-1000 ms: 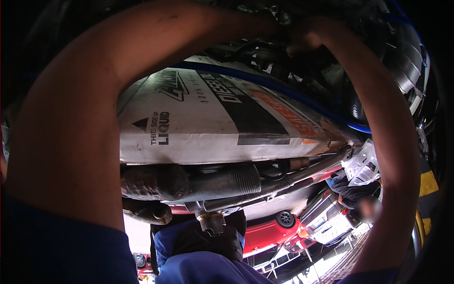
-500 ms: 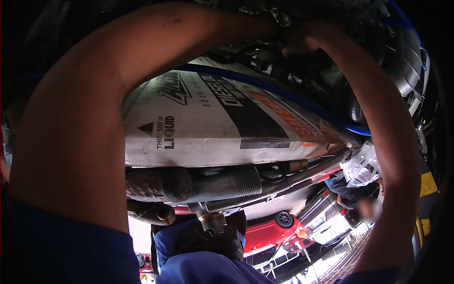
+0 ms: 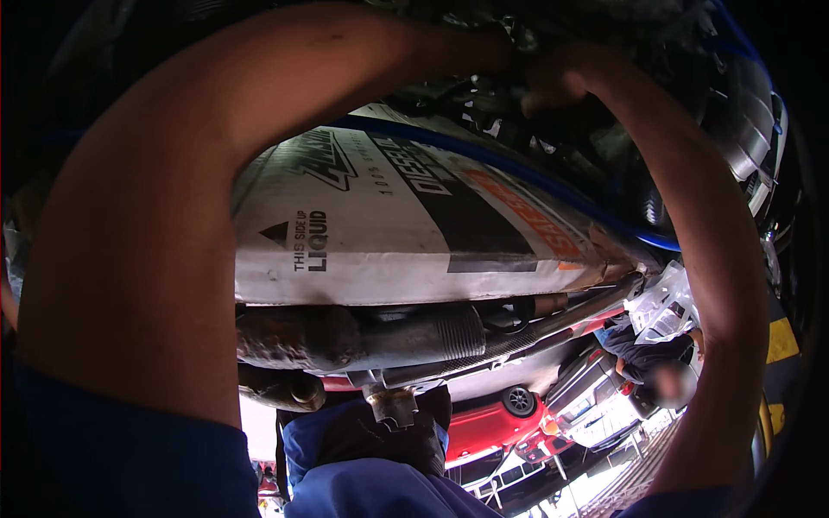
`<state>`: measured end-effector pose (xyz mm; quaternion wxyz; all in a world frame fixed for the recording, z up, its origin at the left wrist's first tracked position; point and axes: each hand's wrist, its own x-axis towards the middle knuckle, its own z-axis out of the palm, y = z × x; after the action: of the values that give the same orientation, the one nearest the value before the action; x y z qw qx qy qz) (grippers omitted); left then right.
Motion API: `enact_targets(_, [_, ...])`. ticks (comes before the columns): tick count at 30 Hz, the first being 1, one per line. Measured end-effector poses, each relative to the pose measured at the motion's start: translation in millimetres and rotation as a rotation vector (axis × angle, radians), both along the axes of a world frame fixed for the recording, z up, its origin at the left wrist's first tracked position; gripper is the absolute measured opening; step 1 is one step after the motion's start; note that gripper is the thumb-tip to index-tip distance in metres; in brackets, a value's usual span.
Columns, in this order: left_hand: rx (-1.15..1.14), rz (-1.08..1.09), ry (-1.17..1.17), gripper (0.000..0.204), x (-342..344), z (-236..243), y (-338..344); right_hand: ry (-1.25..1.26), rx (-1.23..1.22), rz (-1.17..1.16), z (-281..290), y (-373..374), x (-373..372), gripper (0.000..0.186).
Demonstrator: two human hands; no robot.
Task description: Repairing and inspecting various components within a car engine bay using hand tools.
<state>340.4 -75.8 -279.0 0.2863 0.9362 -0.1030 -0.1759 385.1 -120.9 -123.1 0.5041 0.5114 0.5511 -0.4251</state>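
Both my arms reach up into the dark machinery under a vehicle. My left hand (image 3: 494, 47) is deep in shadow among the parts, and its fingers are hidden. Close beside it, my right hand (image 3: 566, 79) has its visible fingers bent inward against dark parts; whatever they grip is lost in the shadow. Just below the hands, a blue hose (image 3: 484, 154) runs across a white cardboard sheet or box side (image 3: 380, 233) with black and orange print. Metal parts (image 3: 484, 108) glint faintly beneath my right hand.
A rusty exhaust pipe (image 3: 414, 335) crosses below the cardboard, with a metal bracket (image 3: 393, 406) under it. A ribbed grey duct (image 3: 744, 138) lies right of my right arm. Beyond are a red car (image 3: 488, 427), a person in dark clothes (image 3: 648, 350) and clear plastic sheeting (image 3: 663, 302).
The view has shifted slightly, so the cardboard and pipe sit a little further right. My right hand has dropped slightly and its fingers look more bent; the left hand stays among the parts.
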Motion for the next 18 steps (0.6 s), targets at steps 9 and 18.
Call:
enact_targets(9, [-0.048,0.198,0.043,0.024,-25.4,-29.5,13.9,0.008,-0.029,0.015,-4.6,17.6,-4.1,0.061])
enact_targets(18, [0.199,0.099,-0.177,0.027,-9.7,-51.2,8.5,-0.014,-0.047,-0.114,-9.3,11.8,3.1,0.053])
